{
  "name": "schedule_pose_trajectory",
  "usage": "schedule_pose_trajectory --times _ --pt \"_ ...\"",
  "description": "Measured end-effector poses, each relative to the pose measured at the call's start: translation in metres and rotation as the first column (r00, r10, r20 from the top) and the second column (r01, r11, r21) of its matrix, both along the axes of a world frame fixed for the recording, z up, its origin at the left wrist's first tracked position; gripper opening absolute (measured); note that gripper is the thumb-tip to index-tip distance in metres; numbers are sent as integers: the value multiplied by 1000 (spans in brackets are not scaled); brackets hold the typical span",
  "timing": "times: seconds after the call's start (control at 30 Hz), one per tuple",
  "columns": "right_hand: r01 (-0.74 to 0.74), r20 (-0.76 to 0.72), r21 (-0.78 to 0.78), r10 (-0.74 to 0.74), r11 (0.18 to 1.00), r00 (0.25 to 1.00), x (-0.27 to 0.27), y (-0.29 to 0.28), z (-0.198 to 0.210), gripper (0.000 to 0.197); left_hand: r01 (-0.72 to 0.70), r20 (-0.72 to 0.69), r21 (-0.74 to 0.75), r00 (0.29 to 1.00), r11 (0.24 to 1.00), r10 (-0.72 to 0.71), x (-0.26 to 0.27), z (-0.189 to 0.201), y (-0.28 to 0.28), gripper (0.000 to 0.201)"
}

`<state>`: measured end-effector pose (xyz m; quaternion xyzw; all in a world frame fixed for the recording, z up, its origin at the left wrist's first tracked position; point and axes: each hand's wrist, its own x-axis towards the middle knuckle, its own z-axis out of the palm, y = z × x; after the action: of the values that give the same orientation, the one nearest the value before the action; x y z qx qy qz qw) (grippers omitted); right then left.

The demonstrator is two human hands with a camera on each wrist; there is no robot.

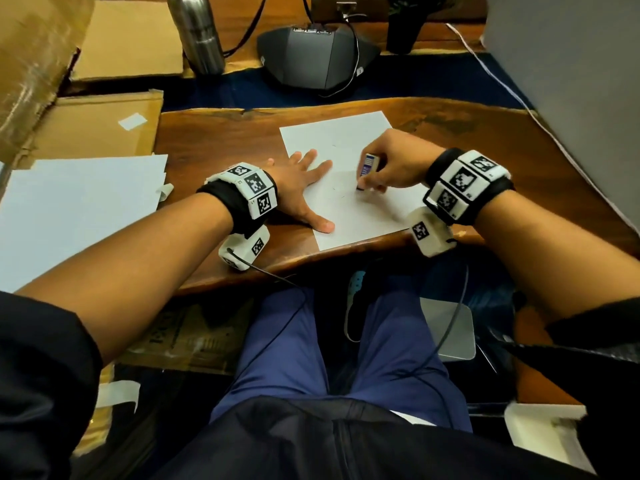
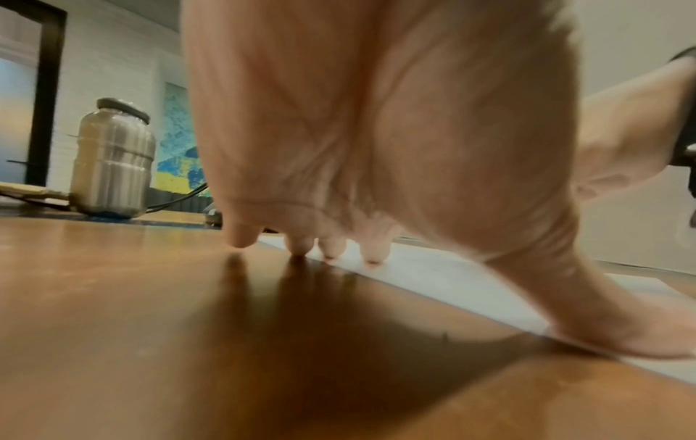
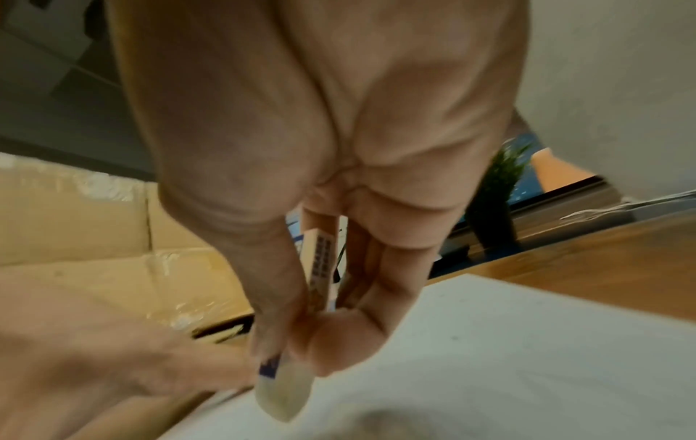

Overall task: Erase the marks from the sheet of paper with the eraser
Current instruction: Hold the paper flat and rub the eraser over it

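Note:
A white sheet of paper (image 1: 349, 140) lies on the wooden desk (image 1: 214, 143), with faint pencil marks (image 1: 341, 192) near its middle. My right hand (image 1: 388, 168) pinches a white eraser (image 1: 367, 169) in a blue-and-white sleeve, its lower tip down on the paper just right of the marks. In the right wrist view the eraser (image 3: 282, 396) pokes out below thumb and fingers onto the paper (image 3: 508, 342). My left hand (image 1: 304, 188) lies flat with fingers spread, pressing the sheet's left edge; the left wrist view shows its fingertips (image 2: 331, 247) on desk and paper (image 2: 452, 285).
A stack of white sheets (image 1: 79, 209) sits at the left, with cardboard boxes (image 1: 93, 126) behind it. A steel bottle (image 1: 197, 32), a grey conference phone (image 1: 311, 57) with cables and a small potted plant (image 1: 405, 26) stand at the back. A grey wall panel (image 1: 571, 81) rises at right.

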<state>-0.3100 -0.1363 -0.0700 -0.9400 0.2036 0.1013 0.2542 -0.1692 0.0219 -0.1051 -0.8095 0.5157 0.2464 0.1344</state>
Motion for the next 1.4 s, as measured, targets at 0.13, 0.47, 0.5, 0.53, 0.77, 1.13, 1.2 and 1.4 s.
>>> schedule_pose_trajectory --times 0.13,0.47,0.5,0.53,0.77,1.13,1.2,1.4 --pt "95 -33 -33 -96 995 995 -21 -15 -7 20 -2 76 21 997 1000 0 -6 3 1 124" --pt "242 151 -93 -226 966 962 -10 -25 -22 32 37 142 -99 990 994 -22 -21 30 2 83" --pt "239 154 -81 -225 968 962 -11 -24 -23 30 41 96 -161 995 986 -26 -18 29 -1 75" --pt "241 156 -72 -228 968 961 -11 -24 -23 30 51 39 -226 998 973 -44 -16 30 -5 67" --pt "205 135 -16 -201 979 970 -12 -22 -16 32 118 -155 -203 976 972 -152 -8 12 -43 101" --pt "201 48 109 -207 974 977 -18 -18 -20 26 164 -88 -30 982 986 -167 -19 1 -67 128" --pt "135 29 99 -139 986 990 -19 -11 -21 24 158 -91 -1 983 987 -158 -20 3 -70 130" --pt "348 81 160 -364 924 928 -17 -27 -15 31 143 -65 37 988 989 -140 -24 6 -70 132"
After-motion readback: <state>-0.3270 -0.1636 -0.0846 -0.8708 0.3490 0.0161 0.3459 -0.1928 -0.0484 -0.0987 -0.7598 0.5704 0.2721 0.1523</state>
